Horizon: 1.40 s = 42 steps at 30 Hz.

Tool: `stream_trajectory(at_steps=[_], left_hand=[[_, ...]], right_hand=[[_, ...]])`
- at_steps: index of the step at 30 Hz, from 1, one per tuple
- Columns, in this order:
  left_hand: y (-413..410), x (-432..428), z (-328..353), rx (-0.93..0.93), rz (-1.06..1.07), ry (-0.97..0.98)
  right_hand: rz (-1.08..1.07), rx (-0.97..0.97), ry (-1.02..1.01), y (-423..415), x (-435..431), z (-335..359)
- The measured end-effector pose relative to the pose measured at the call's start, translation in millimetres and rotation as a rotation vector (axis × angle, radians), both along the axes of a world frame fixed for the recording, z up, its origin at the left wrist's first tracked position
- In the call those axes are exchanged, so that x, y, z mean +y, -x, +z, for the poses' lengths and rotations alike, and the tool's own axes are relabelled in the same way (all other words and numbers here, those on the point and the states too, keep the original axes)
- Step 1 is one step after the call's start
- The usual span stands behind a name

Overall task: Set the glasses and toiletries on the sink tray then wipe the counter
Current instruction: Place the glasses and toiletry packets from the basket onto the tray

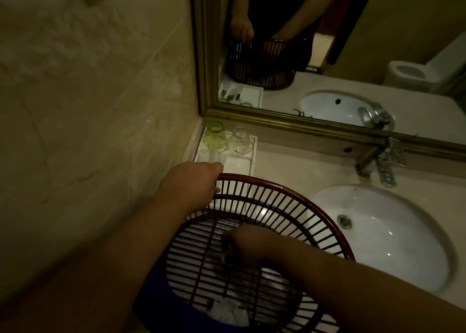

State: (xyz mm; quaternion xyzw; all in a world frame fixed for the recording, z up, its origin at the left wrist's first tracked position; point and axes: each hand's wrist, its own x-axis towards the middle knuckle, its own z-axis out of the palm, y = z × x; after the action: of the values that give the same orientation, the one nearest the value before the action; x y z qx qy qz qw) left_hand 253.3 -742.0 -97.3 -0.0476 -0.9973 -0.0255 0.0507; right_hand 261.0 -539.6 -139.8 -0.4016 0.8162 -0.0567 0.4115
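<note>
Head: left hand (191, 181) grips basket (297, 193); right hand (243, 244) inside, perhaps grasping.

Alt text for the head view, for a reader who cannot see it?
A person's left hand grips the rim of a dark red basket while the right hand reaches inside it. Behind, a green glass and a clear glass stand on a white tray beside the sink.
</note>
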Motion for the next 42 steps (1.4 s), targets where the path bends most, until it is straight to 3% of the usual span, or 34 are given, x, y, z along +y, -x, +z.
stream_trajectory(at_steps=[8,15,20,27,33,42], left_hand=[[-1,2,4,-0.009,0.007,-0.001],[-1,1,1,-0.006,0.007,-0.038],[1,-2,-5,0.023,-0.004,-0.034],[-3,-2,-4,0.042,-0.052,-0.083],[-6,0,3,0.034,-0.031,-0.061],[-3,1,4,0.011,-0.043,-0.054]], right_hand=[[-0.193,0.174,0.39,26,5,79],[-0.364,0.156,0.701,51,3,121],[-0.56,0.148,0.783,90,-5,128],[-0.582,0.163,0.509,166,-21,75],[-0.526,0.012,0.207,204,-27,4],[-0.454,-0.07,0.089,237,-42,-58]])
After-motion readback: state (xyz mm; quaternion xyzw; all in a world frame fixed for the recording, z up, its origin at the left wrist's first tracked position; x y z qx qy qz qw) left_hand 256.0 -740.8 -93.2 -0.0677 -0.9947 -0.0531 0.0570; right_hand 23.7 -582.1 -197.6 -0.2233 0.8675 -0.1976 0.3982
